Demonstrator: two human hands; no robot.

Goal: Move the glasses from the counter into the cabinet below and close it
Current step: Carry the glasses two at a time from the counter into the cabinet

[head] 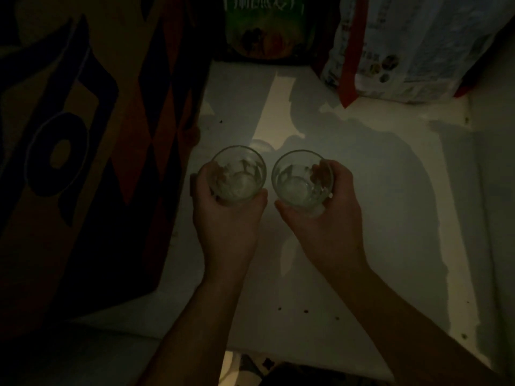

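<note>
Dim light falls on a pale cabinet floor (pixel 348 190), crossed by shadows and one bright streak running toward the back. Three packages stand around it: one large cardboard box (pixel 83 135) with dark and red diamond print along the left side, one green bag (pixel 267 26) at the back, and one pale blue-white bag (pixel 412 51) with a red stripe at the back right.

Two clear glasses are in view, side by side near the middle, their rims close together but apart. Both look empty. The left hand (pixel 225 218) holds the left glass (pixel 238 175), its fingers (pixel 216 169) wrapped round the far side and the thumb pressed on the near side. The right hand (pixel 328 215) holds the right glass (pixel 302 181) the same way, fingers curled over the right wall, thumb at the near edge. Whether the glass bases touch the cabinet floor or hang just above it cannot be told in this light. Two bare forearms reach in from the bottom edge. A few small dark specks dot the floor near the front.
</note>
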